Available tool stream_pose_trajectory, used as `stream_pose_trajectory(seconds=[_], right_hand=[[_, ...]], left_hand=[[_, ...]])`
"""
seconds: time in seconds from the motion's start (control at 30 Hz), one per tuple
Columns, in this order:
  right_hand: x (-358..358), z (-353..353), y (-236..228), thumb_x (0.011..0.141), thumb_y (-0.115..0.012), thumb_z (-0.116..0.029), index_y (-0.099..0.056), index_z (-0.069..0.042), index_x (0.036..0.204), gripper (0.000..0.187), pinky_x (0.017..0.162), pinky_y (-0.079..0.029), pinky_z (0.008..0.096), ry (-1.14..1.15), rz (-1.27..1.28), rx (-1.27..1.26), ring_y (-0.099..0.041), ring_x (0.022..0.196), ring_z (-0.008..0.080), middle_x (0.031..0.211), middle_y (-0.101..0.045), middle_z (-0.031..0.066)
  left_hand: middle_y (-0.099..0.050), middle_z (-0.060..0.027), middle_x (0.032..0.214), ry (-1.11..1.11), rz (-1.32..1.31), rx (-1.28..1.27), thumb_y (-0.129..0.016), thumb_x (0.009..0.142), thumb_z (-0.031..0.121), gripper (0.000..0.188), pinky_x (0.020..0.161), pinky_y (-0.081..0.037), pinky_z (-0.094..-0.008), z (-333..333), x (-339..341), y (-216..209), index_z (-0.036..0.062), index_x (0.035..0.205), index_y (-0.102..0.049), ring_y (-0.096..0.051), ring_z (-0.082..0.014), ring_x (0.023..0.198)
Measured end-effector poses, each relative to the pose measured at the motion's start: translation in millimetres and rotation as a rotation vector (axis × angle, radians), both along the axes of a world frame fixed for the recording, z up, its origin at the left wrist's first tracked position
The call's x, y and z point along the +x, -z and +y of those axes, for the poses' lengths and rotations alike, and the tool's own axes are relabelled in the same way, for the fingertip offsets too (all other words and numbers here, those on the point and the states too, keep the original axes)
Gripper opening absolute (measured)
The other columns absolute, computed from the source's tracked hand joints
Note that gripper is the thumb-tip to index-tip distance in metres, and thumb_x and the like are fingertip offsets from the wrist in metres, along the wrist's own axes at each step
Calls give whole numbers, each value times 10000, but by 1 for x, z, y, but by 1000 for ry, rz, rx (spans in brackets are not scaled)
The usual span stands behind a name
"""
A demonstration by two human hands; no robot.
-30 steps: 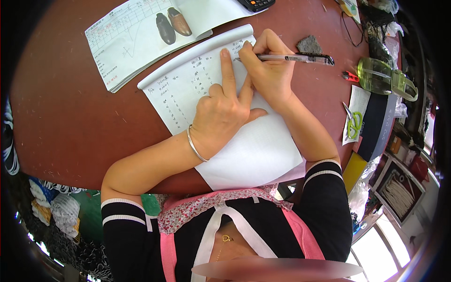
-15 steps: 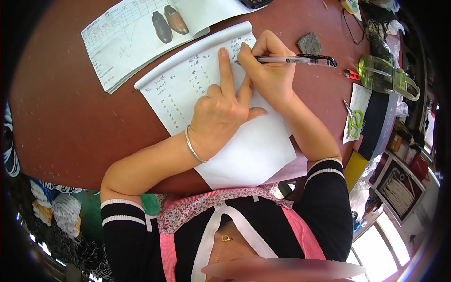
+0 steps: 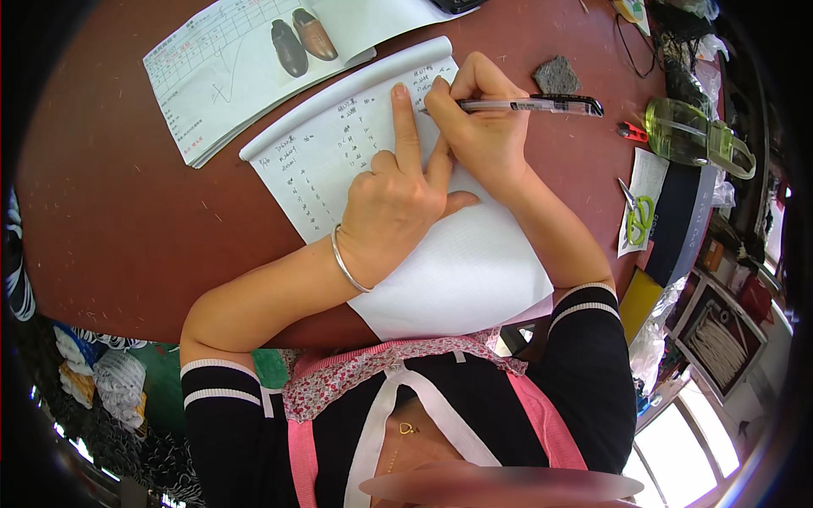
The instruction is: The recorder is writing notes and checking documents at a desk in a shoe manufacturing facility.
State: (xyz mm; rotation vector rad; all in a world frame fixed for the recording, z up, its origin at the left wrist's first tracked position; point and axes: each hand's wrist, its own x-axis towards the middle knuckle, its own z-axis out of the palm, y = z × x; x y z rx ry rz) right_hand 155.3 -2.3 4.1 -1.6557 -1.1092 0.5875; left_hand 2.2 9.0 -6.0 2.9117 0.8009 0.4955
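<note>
From the notepad [image 3: 449, 262], the tabletop [image 3: 127, 229] leaves passage at nine o'clock — booklet [image 3: 222, 106] blocking ten, stone [image 3: 557, 76] two, bottle [image 3: 673, 134] nearly three.

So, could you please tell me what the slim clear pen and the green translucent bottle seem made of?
Slim clear pen: likely glossy plastic, as its barrel looks see-through. Green translucent bottle: probably hard, shiny plastic, showing pale highlights, though glass remains possible.

notepad [image 3: 453, 262]: handwritten columns | form booklet [image 3: 216, 97]: printed grid, red print | dark box [image 3: 680, 222]: lettering
</note>
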Motion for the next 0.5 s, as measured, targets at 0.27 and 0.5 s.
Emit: stream_pose_trajectory(seconds=[0.27, 0.5], right_hand=[[3, -1, 3, 862, -715, -16, -410, -73, 698, 351, 457, -336, 259, 6, 31, 25, -378, 543, 31, 587, -441, -31], [3, -5, -2, 862, -711, -15, -405, -74, 699, 351, 455, -334, 257, -16, 13, -16, -379, 541, 26, 586, -430, -34]], left_hand=[[-480, -452, 1422, -1, -32, -33, -806, 692, 634, 899, 399, -463, -231, -1, -1, 2, 67, 1373, -650, -483, -141, 489], [-434, -451, 1466, -3, -31, -114, -860, 642, 545, 977, 430, -474, -250, -6, -1, -2, 42, 1433, -586, -486, -172, 551]])
